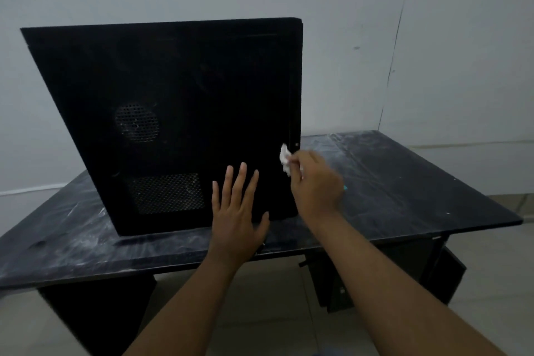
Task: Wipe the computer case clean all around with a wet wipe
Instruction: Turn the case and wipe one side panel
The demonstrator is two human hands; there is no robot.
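A black computer case (185, 101) stands upright on a dark table (404, 182), its side panel facing me with a round vent and a rectangular mesh vent low on the left. My left hand (235, 211) lies flat with straight, spread fingers against the lower part of that panel. My right hand (315, 182) holds a crumpled white wet wipe (285, 158) and presses it to the case's lower right edge.
The tabletop is streaked with pale smears and dust. A light wall rises behind the case, with a corner line at the right. Dark table legs and a black bracket (332, 283) sit under the table above a tiled floor.
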